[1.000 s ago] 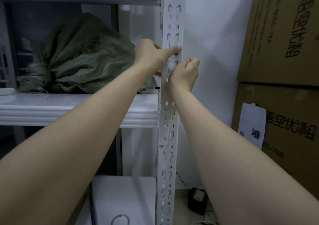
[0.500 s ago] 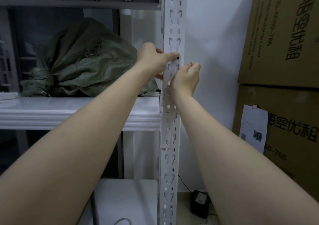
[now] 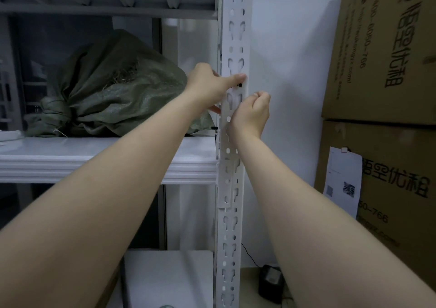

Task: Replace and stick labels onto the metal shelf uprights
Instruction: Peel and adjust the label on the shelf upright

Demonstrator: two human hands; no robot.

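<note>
A white label point(image 3: 232, 100) lies against the shelf post point(image 3: 232, 166). The left hand point(image 3: 212, 83) presses its thumb on the label's top; just below, the right hand point(image 3: 252, 113), fingers curled shut, pinches its edge. Behind the left hand sits a green sack point(image 3: 113, 90).

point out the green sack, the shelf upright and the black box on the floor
green sack point(image 3: 113, 95), head view, middle of its bulging side
shelf upright point(image 3: 236, 36), head view, slotted front face
black box point(image 3: 270, 284), head view, its top face
</note>
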